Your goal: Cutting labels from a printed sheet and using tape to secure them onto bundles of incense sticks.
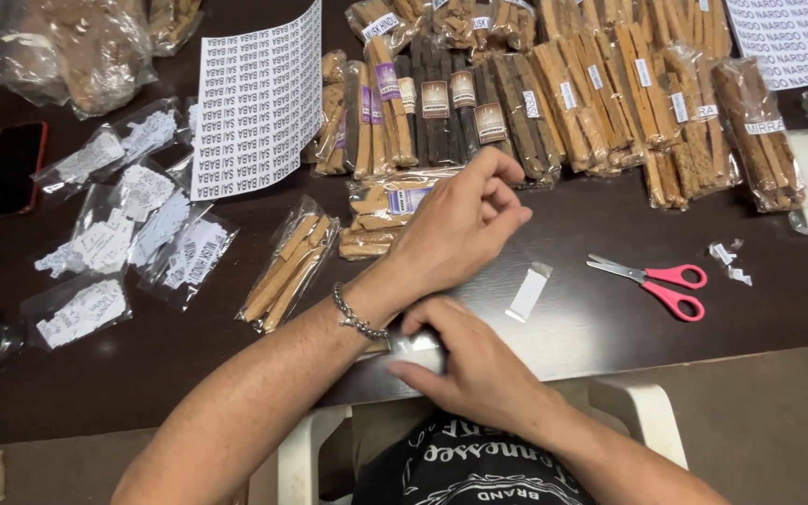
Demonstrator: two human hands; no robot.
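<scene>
Clear packet under right hand; left hand just beyond.

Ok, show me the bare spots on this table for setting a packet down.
Bare dark tabletop lies between the left hand, the white strip and the red-handled scissors. Another patch lies along the near edge below the label bags. The back row of stick packets is crowded.

Scissors lie right of my hands, a packet left, bundled sticks beyond them on the table.
</scene>
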